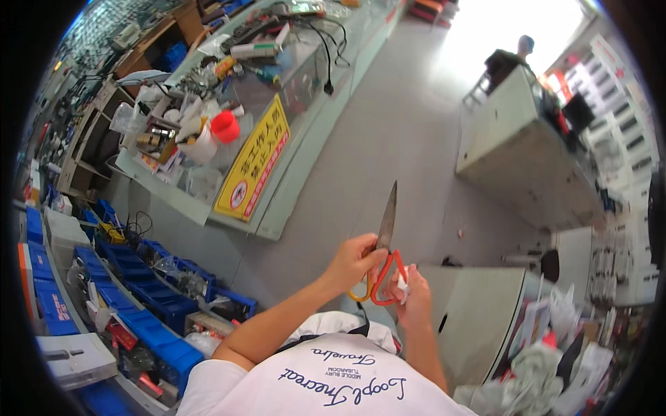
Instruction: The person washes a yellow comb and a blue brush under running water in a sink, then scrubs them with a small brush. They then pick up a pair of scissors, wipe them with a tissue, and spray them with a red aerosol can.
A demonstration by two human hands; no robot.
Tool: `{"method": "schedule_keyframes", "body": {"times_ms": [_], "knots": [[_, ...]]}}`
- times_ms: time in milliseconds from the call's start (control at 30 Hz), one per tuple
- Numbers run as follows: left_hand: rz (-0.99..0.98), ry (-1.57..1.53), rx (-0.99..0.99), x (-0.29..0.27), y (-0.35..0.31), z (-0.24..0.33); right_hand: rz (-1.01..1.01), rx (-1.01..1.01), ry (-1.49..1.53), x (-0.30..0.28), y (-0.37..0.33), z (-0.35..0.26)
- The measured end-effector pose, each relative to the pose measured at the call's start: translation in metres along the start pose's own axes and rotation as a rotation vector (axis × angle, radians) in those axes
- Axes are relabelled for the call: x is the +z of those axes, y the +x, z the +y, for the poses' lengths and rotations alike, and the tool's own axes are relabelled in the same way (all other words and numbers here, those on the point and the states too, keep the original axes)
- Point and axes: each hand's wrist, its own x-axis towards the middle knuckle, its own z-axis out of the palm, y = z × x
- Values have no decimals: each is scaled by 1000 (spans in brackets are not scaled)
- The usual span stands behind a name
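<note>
A pair of scissors points away from me, its grey blades closed together and its handle loops red and yellow-orange. My left hand grips it around the pivot, thumb on top. Beside the red loop, my right hand is closed on a small crumpled white wad, perhaps tissue or cloth. That wad lies against the red handle. Part of the yellow loop is hidden behind my left hand.
At the left stands a glass counter bearing tools, cables, a red cup and a yellow sign. Blue bins line the lower left. A pale cabinet is close on my right. A person sits far off by another counter.
</note>
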Motion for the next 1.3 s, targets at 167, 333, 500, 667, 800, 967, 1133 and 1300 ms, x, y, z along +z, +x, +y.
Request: {"method": "schedule_keyframes", "body": {"times_ms": [167, 333, 500, 667, 800, 967, 1133, 1300], "knots": [[357, 229, 113, 25, 88, 21, 221, -626, -1102, -13, 105, -58], [485, 345, 105, 16, 163, 54, 5, -532, -928, -5, 183, -114], [339, 125, -39, -28, 172, 86, -488, 341, -59, 11, 232, -129], [557, 231, 106, -45, 123, 70, -738, 773, 82, 45, 236, -112], [1019, 330, 114, -32, 75, 39, -624, 138, -647, 71, 219, -79], [1563, 117, 300, -25, -6, -3, -1122, -61, -827, 120, 165, -15], [1436, -344, 507, -54, -89, -55, -1235, 239, -866, 153, 125, 53], [1730, -457, 66, -153, -215, -167, -935, 343, -899, 158, 71, 143]]}}
